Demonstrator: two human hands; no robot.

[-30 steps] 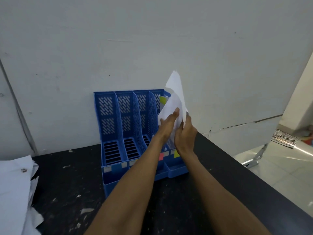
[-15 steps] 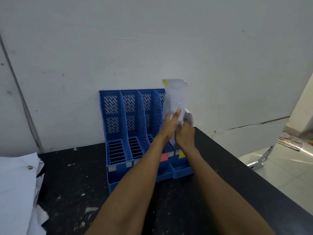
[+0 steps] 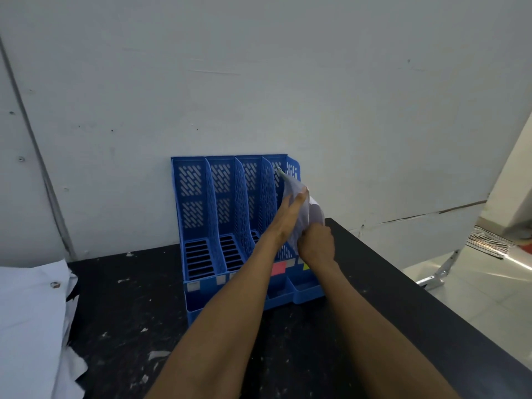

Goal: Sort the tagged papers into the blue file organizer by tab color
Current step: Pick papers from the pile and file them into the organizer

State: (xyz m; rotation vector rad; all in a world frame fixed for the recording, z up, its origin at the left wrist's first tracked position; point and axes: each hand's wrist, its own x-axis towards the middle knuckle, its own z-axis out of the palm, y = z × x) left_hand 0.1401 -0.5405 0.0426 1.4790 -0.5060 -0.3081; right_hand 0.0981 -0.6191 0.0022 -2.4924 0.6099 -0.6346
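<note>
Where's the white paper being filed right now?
Head view, right of centre: the white paper sits in the rightmost slot of the blue file organizer, between the left hand and right hand.

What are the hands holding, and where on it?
A white paper. The right hand grips its lower part; the left hand lies flat against its side.

A plain office workroom: a scuffed black counter (image 3: 121,326) stands against a bare white panel wall (image 3: 259,82). A blue organizer (image 3: 195,214) with colour tabs (image 3: 278,268) sits on it. Loose white sheets (image 3: 28,312) lie at the left, and pale floor tiles (image 3: 475,298) shine at the right.
</note>
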